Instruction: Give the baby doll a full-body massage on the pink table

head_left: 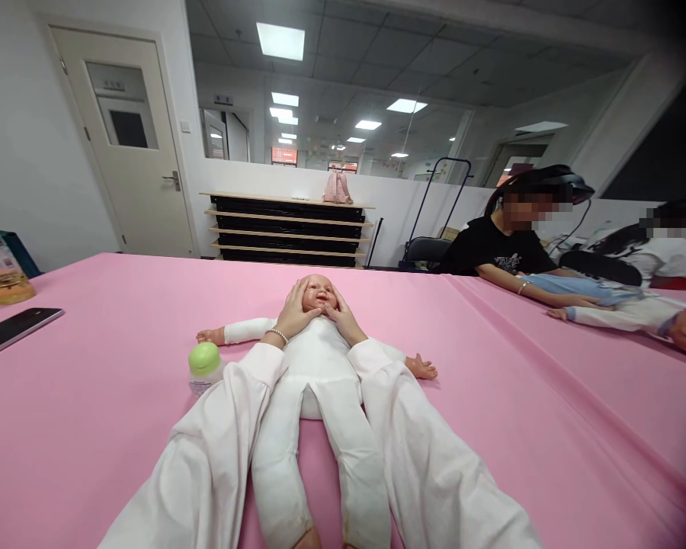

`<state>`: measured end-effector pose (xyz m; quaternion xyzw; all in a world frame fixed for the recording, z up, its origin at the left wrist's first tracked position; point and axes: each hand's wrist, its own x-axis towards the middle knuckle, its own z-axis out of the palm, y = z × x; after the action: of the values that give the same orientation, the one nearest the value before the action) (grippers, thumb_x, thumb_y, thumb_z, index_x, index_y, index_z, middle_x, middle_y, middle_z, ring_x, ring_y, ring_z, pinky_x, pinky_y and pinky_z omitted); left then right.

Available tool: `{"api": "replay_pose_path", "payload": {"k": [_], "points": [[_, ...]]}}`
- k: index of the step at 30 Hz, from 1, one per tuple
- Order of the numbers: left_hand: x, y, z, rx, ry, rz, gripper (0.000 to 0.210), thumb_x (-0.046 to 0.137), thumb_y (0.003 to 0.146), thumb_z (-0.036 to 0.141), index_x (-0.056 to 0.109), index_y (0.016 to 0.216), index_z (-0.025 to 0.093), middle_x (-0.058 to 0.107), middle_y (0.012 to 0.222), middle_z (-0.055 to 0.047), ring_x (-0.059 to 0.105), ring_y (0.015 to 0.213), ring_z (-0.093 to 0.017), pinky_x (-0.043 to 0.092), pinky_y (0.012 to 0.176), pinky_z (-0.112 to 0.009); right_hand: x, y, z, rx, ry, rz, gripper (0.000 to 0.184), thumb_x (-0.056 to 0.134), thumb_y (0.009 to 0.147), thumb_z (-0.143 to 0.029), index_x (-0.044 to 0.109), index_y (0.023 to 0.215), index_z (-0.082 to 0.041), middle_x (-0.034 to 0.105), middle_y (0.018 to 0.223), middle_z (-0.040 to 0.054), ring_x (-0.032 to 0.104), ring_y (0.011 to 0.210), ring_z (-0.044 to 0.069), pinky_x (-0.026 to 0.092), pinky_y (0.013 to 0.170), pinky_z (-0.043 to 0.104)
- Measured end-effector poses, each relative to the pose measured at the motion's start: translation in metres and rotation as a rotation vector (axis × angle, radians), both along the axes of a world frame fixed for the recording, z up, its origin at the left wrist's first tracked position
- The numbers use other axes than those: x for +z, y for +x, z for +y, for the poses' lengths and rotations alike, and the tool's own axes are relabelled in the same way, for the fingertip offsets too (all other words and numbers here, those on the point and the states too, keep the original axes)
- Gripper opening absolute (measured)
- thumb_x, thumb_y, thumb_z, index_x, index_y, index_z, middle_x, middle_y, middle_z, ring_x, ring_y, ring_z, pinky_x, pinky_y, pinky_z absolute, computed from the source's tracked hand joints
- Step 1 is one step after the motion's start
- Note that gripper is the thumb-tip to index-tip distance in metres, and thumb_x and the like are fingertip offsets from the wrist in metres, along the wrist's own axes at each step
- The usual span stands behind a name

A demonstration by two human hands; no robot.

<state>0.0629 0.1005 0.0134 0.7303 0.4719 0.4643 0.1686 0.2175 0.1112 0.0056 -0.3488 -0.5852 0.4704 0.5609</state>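
Observation:
A baby doll (320, 358) with a white cloth body lies on its back, its head away from me and its arms spread. My left hand (295, 314) cups one side of the doll's head, with the thumb by its chin. On the opposite side, my right hand (346, 319) holds the head in the same way, the two thumbs close together below the mouth. The fingers behind the head are partly hidden. Beside my left sleeve stands a small bottle with a green cap (204, 358), near the doll's outstretched arm.
Pink cloth (120, 396) covers the table. At the left are a phone (17, 332) and a bottle of yellowish liquid (3, 267). To the right, a person in black (503, 244) reaches over another doll (629, 316). A shelf (289, 229) stands behind the table.

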Motion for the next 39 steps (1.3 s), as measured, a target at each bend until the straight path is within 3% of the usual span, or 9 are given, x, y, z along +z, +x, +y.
{"api": "replay_pose_path", "payload": {"k": [4,8,11,15,19,25,31,39], "points": [[-0.003,0.0,0.004,-0.001,0.004,-0.017,0.07,0.056,0.081,0.036,0.029,0.143,0.022,0.022,0.152,-0.009,0.014,0.142,-0.023,0.016,0.115,-0.042,0.001,-0.001,0.002,0.01,-0.055,0.068,0.075,0.065,0.071,-0.043,0.039,0.138,-0.027,0.038,0.145,0.004,0.045,0.127,0.024,0.041,0.104,0.04],[-0.005,0.0,0.009,0.004,-0.021,-0.061,0.059,0.046,0.088,0.035,0.029,0.143,0.021,0.022,0.152,-0.008,0.013,0.142,-0.02,0.014,0.116,-0.041,0.002,-0.002,0.004,-0.029,-0.014,0.099,0.065,0.06,0.075,-0.047,0.047,0.133,-0.022,0.045,0.14,0.0061,0.043,0.129,0.024,0.037,0.108,0.041],[-0.005,-0.001,0.01,-0.014,-0.038,-0.081,0.058,0.041,0.09,0.038,0.028,0.144,0.019,0.02,0.153,-0.008,0.011,0.142,-0.019,0.011,0.116,-0.04,0.002,-0.001,0.003,-0.023,0.011,0.083,0.068,0.064,0.072,-0.048,0.048,0.132,-0.021,0.045,0.14,0.0064,0.04,0.131,0.025,0.035,0.109,0.041],[-0.003,-0.001,0.005,-0.022,-0.034,-0.055,0.077,0.058,0.079,0.046,0.027,0.144,0.018,0.018,0.153,-0.011,0.01,0.142,-0.025,0.012,0.116,-0.042,0.002,0.0,-0.001,-0.012,0.049,-0.014,0.085,0.073,0.063,-0.045,0.04,0.138,-0.023,0.039,0.144,0.0063,0.038,0.132,0.026,0.034,0.109,0.041],[-0.004,-0.001,0.005,-0.025,-0.02,-0.049,0.084,0.065,0.073,0.046,0.027,0.144,0.02,0.019,0.153,-0.01,0.01,0.142,-0.027,0.012,0.116,-0.043,0.001,0.001,-0.001,-0.048,0.1,-0.078,0.085,0.074,0.062,-0.044,0.041,0.137,-0.021,0.041,0.143,0.0072,0.036,0.133,0.025,0.029,0.112,0.04],[-0.011,-0.003,0.015,-0.036,-0.022,-0.084,0.073,0.054,0.082,0.044,0.026,0.144,0.017,0.018,0.153,-0.012,0.01,0.142,-0.025,0.01,0.116,-0.042,-0.003,0.002,0.006,0.015,0.031,0.005,0.078,0.07,0.065,-0.047,0.042,0.135,-0.027,0.039,0.145,0.0049,0.039,0.131,0.025,0.037,0.107,0.041],[-0.011,-0.002,0.018,-0.042,-0.021,-0.129,0.059,0.038,0.091,0.045,0.029,0.143,0.018,0.021,0.152,-0.01,0.011,0.142,-0.021,0.01,0.116,-0.04,-0.003,0.0,0.008,-0.015,0.054,0.069,0.071,0.064,0.068,-0.057,0.049,0.13,-0.025,0.043,0.142,0.0048,0.039,0.132,0.024,0.033,0.11,0.039],[-0.004,-0.002,0.006,-0.032,-0.033,-0.04,0.088,0.065,0.073,0.046,0.024,0.145,0.017,0.017,0.153,-0.012,0.009,0.142,-0.027,0.011,0.116,-0.043,-0.001,0.003,0.002,-0.011,0.048,-0.017,0.08,0.073,0.063,-0.047,0.043,0.135,-0.026,0.039,0.145,0.0045,0.036,0.133,0.025,0.036,0.108,0.041]]}}
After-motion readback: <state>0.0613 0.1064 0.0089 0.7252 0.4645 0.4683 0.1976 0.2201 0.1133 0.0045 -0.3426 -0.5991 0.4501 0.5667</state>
